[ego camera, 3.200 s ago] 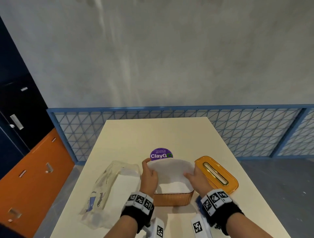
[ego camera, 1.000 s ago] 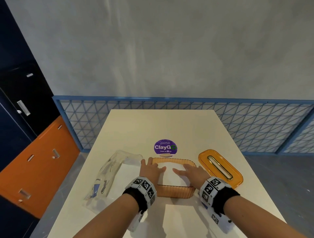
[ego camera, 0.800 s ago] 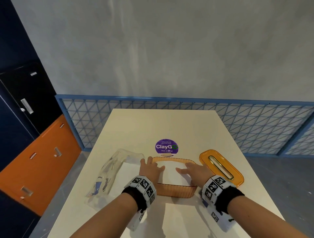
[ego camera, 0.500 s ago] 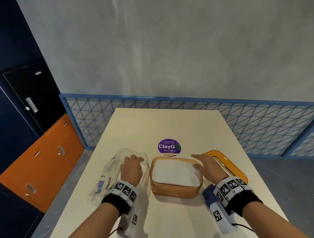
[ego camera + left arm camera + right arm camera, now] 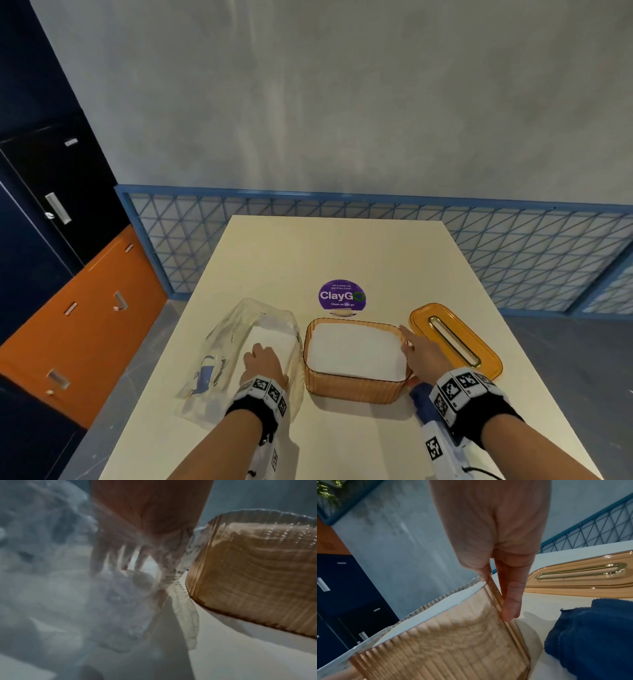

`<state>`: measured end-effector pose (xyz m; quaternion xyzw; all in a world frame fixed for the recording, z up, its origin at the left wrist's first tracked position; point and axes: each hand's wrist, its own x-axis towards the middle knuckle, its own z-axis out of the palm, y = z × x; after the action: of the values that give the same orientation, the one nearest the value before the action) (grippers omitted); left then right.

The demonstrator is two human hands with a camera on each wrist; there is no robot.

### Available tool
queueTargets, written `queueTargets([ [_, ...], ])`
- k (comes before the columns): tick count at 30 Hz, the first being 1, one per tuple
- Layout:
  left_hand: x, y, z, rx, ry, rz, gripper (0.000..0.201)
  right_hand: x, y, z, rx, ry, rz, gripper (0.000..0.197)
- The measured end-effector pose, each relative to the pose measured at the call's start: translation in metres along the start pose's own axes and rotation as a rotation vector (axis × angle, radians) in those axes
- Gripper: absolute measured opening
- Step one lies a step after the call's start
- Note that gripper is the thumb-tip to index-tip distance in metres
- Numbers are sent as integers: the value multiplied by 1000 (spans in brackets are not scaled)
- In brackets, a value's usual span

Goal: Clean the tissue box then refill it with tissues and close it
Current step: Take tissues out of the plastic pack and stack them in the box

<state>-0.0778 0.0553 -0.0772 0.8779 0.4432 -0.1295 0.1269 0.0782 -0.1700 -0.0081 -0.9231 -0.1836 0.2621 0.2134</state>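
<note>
While the tissue box (image 5: 356, 363) is sitting at the near middle of the table (image 5: 342, 246), filled with a flat white stack of tissues (image 5: 356, 349) up near its rim, the refill step is looking close to done. The right hand (image 5: 423, 354) is resting along the box's right wall, fingers straight and grasping nothing; in the right wrist view one fingertip (image 5: 511, 609) is touching the ribbed outer wall. The left hand (image 5: 263, 363) is lying inside the clear plastic wrapper (image 5: 239, 342) just left of the box, over the remaining tissues; whether it is pinching any I cannot tell. The lid (image 5: 455, 339) is lying flat, just right of the box. A blue cloth (image 5: 590, 635) is sitting at the near right. Judgement: closing remains; the next move is calling for the right hand to lift the lid and align it over the rim.
</note>
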Motion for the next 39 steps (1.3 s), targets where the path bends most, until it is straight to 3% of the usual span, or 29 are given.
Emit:
queueTargets([
  [5, 1, 5, -2, 45, -24, -12, 34, 3, 0, 2, -16, 8, 0, 49],
  [12, 3, 5, -1, 113, -5, 0, 31, 1, 0, 2, -47, 5, -6, 50],
  [17, 3, 3, -2, 186, 48, 47, 33, -2, -4, 1, -68, -5, 0, 52],
  [22, 0, 5, -5, 157, 3, 46, 46, -4, -4, 0, -73, -21, -6, 52],
  [29, 10, -1, -9, 98, 107, 96, 28, -4, -5, 1, -88, -22, 13, 55],
  [39, 7, 5, -2, 128, 49, 45, 46, -5, -7, 1, -113, -38, 20, 57],
])
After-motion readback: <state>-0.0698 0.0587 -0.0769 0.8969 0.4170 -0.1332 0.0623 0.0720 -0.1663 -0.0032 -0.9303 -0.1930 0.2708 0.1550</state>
